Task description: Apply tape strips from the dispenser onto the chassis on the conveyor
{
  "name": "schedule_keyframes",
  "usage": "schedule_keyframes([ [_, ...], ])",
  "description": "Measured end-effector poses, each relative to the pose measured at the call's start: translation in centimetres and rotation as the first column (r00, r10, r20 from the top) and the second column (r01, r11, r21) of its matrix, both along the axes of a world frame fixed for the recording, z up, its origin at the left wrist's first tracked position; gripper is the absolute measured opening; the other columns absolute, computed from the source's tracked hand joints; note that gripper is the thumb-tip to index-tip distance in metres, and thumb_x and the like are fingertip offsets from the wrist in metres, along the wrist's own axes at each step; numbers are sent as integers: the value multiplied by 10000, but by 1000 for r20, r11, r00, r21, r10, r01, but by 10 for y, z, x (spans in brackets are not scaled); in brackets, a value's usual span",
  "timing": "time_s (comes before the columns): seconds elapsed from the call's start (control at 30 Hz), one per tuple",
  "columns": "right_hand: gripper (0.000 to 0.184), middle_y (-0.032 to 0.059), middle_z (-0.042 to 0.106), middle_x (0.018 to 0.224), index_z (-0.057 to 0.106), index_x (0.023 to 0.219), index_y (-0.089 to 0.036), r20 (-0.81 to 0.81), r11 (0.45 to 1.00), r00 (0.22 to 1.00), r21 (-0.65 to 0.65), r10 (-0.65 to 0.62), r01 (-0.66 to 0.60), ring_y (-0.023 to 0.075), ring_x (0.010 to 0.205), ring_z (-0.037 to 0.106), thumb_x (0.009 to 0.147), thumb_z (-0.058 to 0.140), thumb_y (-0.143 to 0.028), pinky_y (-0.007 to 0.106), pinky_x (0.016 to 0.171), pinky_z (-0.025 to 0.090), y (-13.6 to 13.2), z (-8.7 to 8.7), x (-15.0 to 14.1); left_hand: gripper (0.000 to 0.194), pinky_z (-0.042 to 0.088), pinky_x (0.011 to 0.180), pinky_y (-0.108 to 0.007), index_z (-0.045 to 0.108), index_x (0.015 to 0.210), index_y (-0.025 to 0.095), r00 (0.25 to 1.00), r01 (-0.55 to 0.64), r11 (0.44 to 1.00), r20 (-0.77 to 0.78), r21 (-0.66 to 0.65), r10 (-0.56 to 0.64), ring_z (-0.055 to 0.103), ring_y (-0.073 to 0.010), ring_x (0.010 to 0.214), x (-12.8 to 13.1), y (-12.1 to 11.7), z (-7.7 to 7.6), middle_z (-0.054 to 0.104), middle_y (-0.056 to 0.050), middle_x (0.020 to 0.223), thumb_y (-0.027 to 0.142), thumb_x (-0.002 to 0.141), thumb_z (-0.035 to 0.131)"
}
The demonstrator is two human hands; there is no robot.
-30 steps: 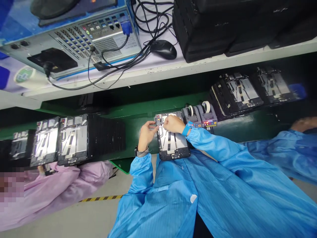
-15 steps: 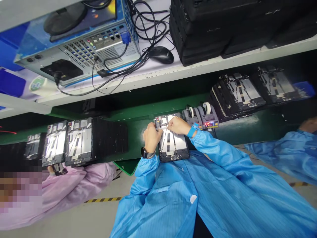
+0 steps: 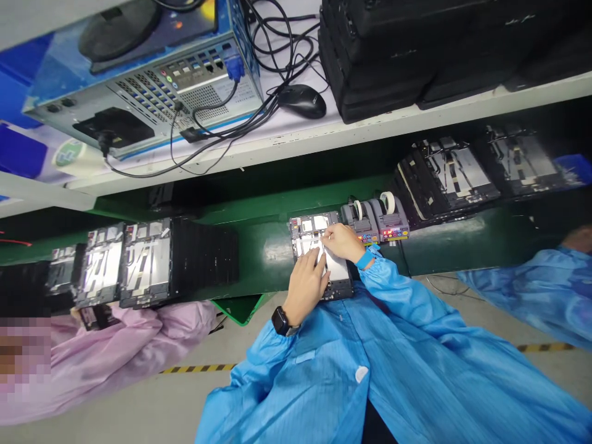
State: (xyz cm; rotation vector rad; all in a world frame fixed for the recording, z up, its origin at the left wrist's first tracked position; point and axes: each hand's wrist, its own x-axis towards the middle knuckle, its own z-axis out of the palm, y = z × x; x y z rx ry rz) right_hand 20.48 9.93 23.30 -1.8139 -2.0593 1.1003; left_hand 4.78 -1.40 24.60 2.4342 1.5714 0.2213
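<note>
An opened tablet [image 3: 340, 269] with silver battery panels and a dark lower edge lies on the green bench in front of me. Across its middle my left hand [image 3: 305, 280] rests with fingers stretched out, fingertips at the silver surface. My right hand [image 3: 345, 242] is closed in a pinch over the tablet's upper right half; what its fingertips hold, if anything, is too small to make out. Just beyond that hand stand two grey tape dispensers [image 3: 392, 221], each with a white roll and lit buttons.
To the left, a row of similar opened tablets [image 3: 147, 262] stands on the bench [image 3: 263, 246]. More tablets [image 3: 456, 172] are stacked at right. A shelf above carries a computer case [image 3: 152, 92], a mouse [image 3: 302, 102] and black cases [image 3: 393, 55]. Co-workers' sleeves [image 3: 531, 293] appear at both sides.
My left hand has moved from the tablet's upper left edge down and right onto its middle, fingers now extended. My right hand has shifted slightly right and down, still pinched.
</note>
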Motion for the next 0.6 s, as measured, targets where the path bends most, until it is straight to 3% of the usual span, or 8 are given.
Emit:
schedule_keyframes([
  [0.2,188,41,756,811,751,814,-212,34,1000,999,5,24,-25,187,790,671,886,611,-314,255,716,415,1,0,0,463,436,1170,-499,496,1450,155,999,-28,1000,-40,-9,27,476,-318,1428,5,0,-8,504,-191,1521,249,997,506],
  [0.6,169,63,765,895,731,851,-219,139,999,989,9,45,-47,214,874,690,908,591,-294,270,734,414,-1,1,-4,468,424,1187,-504,481,1460,143,999,-26,999,-21,-24,25,456,-319,1449,4,-1,-7,488,-199,1535,248,1004,475],
])
